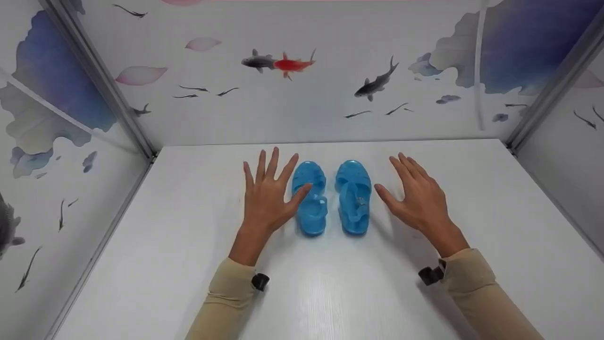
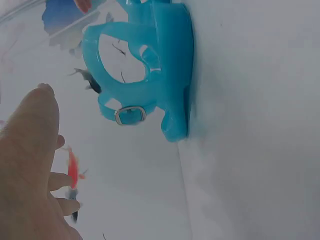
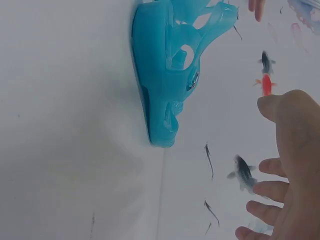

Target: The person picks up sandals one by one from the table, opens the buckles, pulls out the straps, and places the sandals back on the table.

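Two blue jelly sandals stand side by side on the white table, toes toward the back wall. My left hand (image 1: 268, 200) is spread beside the left sandal (image 1: 312, 218), its thumb overlapping that sandal in the head view. On the other side, my right hand (image 1: 420, 196) hovers a short way from the right sandal (image 1: 353, 177), thumb apart from the fingers. Neither hand holds anything. A strap with a metal buckle (image 2: 130, 115) shows on the sandal in the left wrist view. In the right wrist view the nearer sandal (image 3: 155, 65) is apart from the thumb.
The white tabletop (image 1: 311, 293) meets a back wall (image 1: 302, 113) printed with fish and petals. Similar printed panels enclose the left and right sides, with metal posts (image 1: 101, 80) at the corners. A small black device (image 1: 260, 282) sits at each wrist.
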A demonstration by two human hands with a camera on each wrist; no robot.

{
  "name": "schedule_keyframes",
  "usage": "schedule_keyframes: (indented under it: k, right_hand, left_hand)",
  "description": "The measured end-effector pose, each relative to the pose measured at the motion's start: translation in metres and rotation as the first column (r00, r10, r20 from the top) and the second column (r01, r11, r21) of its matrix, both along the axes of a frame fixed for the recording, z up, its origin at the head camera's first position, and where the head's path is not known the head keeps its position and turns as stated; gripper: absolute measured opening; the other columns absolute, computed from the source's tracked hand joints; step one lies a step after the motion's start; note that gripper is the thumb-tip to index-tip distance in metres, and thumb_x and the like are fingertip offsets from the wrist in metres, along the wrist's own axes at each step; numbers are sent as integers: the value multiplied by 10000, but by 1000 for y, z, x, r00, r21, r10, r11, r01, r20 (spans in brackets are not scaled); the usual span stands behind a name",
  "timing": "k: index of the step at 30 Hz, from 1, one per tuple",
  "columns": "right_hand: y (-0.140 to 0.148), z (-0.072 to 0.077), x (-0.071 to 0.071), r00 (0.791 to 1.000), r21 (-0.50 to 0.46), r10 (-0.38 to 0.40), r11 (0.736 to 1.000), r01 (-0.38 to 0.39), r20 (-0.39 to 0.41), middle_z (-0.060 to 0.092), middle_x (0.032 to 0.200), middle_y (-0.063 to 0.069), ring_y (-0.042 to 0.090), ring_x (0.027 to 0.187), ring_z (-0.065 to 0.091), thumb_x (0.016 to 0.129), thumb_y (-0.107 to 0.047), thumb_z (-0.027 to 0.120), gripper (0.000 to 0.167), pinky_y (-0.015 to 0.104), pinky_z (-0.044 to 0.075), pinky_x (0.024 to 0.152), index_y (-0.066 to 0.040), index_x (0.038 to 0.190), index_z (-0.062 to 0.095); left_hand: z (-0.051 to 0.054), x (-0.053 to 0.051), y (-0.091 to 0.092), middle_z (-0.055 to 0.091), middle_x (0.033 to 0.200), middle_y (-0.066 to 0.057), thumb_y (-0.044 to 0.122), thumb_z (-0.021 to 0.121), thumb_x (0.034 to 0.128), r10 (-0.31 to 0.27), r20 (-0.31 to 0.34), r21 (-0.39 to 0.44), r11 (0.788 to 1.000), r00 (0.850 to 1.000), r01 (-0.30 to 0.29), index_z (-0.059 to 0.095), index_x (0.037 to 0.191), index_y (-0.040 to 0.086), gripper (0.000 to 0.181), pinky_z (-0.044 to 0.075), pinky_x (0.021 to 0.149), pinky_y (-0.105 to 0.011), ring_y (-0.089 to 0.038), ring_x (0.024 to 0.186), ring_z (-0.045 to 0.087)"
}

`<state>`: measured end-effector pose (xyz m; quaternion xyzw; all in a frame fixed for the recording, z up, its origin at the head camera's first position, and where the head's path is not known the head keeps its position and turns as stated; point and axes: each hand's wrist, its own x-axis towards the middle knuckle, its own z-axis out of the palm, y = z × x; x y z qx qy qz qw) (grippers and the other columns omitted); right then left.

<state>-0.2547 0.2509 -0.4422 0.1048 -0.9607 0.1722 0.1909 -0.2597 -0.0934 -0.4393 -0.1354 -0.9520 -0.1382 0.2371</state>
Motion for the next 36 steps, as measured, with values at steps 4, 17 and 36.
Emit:
schedule_keyframes:
  k: [4,17,36]
  right_hand:
    - [-5,-3,2,1000,-38,6,999,-6,-18,500,1672,166,422,1509,513,1045,-463,667,700,695,519,1089,-160,1641,459]
    - [-20,-21,6,989,-124,75,990,-59,128,789,1076,114,273,925,767,1049,-357,705,500,481,658,757,-113,1482,642]
    - [-27,-41,-3,954,-285,191,951,-121,231,784,1176,167,352,1038,804,1023,-334,769,354,503,669,885,-27,1198,777]
  left_hand:
    - [1,8,16,418,1736,-122,665,537,1053,-85,-55,21,996,995,86,488,1639,252,718,250,1341,-596,-361,1634,362]
    - [-3,26,74,687,1495,-80,545,596,1085,-256,88,47,966,963,253,591,1539,111,629,566,1122,-409,-251,1420,641]
    - [-18,36,124,524,1648,-136,381,648,1096,-221,316,-12,972,923,236,527,1556,87,559,552,1137,-460,-346,1507,538]
